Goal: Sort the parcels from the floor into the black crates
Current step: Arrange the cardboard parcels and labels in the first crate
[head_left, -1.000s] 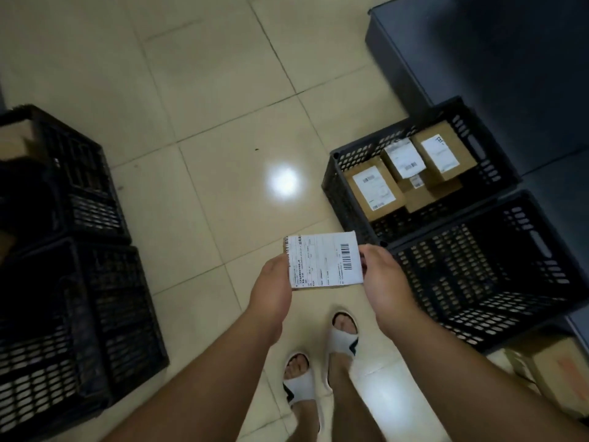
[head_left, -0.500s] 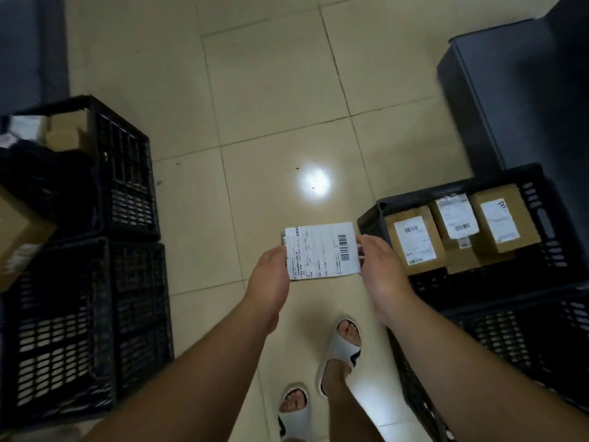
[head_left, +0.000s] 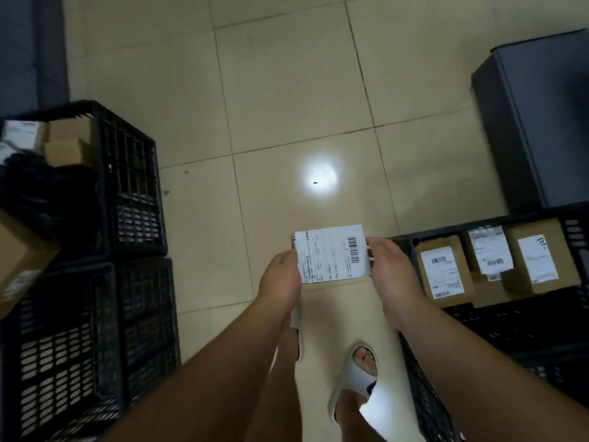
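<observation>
Since a second ago my view has swung left: the right-hand crates have slid toward the frame's edge and the left-hand crates have come fully into sight, while the parcel stays between both hands.

Nearest me, a white slide sandal [head_left: 353,379] stands on the glossy beige tiled floor [head_left: 287,90]. Above it I see my left hand [head_left: 280,282] and right hand [head_left: 393,275] holding a small flat parcel [head_left: 331,253] by its short ends. Fingers of each hand curl round an edge, pinching it, so both grips are closed on the parcel. Its top face is a white shipping label with fine print and a barcode near the right end; it hangs level over the floor, between the crate rows, in no crate.

To my right, a black latticed plastic crate [head_left: 573,231] holds three brown cardboard boxes [head_left: 441,269], each with a white label; the middle one sits lower. A second right crate [head_left: 424,406] lies nearer me, its contents not clear.

To my left, a near black crate [head_left: 63,346] shows slotted walls, and a cardboard box [head_left: 19,256] overhangs its far rim. Behind it a far left crate [head_left: 134,180] holds small plain cardboard boxes [head_left: 67,148] and dark wrapped items.

Farther right, a dark smooth cabinet [head_left: 535,122] stands on the tiles, and a round light reflection [head_left: 318,180] glares on the floor.
</observation>
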A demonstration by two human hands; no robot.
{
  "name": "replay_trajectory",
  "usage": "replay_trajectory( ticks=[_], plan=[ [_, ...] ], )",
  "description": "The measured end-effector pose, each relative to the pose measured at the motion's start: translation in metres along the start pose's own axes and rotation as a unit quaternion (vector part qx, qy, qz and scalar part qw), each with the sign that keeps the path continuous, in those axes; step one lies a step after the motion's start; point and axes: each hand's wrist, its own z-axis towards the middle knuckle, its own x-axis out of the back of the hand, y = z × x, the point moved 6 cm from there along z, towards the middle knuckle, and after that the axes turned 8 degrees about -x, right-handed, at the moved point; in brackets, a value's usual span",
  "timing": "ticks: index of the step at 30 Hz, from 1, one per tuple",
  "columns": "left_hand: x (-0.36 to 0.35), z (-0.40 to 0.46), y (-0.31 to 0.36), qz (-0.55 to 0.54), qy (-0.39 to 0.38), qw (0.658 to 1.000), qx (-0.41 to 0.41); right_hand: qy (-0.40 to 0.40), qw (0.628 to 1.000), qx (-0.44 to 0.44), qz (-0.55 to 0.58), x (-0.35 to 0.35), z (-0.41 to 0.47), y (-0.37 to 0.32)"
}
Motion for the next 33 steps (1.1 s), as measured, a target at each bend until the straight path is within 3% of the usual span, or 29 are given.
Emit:
replay_trajectory(
  ticks=[8,14,23,33],
  plan=[
    [0.026,0.043,0.052,0.034,-0.027,0.999,0.018,0.020,0.999,-0.035,0.027,-0.035,0.013,-0.046],
    [0.002,0.065,0.080,0.078,-0.052,0.996,-0.006,0.032,0.996,-0.041,0.068,-0.021,0.032,-0.060],
    [-0.081,0.062,0.111,0.192,-0.049,0.980,-0.038,0.050,0.989,-0.049,0.128,0.050,0.069,-0.043],
    [-0.233,0.037,0.104,0.324,-0.128,0.934,-0.084,0.107,0.954,-0.093,0.262,0.175,0.091,0.027]
  ],
)
